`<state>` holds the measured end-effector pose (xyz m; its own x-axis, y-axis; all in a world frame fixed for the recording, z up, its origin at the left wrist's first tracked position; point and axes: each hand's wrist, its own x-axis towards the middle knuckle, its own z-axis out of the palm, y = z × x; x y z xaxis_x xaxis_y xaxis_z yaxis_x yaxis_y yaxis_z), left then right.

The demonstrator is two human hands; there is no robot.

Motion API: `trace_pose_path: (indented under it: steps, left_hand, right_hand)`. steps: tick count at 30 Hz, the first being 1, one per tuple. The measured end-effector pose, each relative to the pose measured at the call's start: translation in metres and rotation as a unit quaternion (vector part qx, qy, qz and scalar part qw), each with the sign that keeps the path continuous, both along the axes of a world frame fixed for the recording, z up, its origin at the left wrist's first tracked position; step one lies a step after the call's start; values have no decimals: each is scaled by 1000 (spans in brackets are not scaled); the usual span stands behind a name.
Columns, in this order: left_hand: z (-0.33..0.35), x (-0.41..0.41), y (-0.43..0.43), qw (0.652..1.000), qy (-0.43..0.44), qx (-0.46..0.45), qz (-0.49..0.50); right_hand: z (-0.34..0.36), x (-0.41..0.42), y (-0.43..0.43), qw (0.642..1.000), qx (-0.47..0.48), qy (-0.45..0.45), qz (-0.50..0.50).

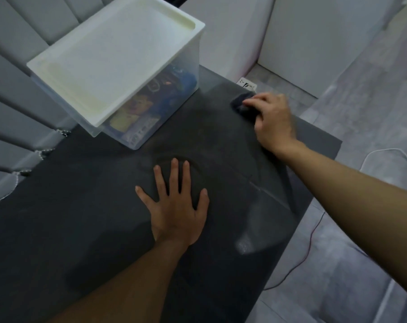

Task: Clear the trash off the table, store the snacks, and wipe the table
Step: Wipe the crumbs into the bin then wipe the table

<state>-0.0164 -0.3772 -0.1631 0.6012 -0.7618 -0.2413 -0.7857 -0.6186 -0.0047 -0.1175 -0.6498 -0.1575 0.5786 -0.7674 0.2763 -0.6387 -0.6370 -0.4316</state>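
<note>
Your right hand (272,120) grips the cloth (243,107), likely soft and limp, best kept bunched under curled fingers (252,102); left hand (176,206) lies flat, spread, on the bench (81,229).

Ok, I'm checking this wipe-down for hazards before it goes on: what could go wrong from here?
1. The right hand grips the cloth at the far corner of the table; an outward stroke could carry it off the edge, towards the white power strip on the floor.
2. A wide leftward sweep could shove the lidded snack bin.
3. The left hand lies flat on the table and may leave prints.
</note>
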Motion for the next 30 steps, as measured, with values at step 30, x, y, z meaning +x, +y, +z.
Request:
trace_pose_path:
  steps: [30]
  left_hand:
    - [1, -1, 3, 1000, -2, -13, 3]
  right_hand:
    - [7, -102, 78, 992, 44, 92, -80]
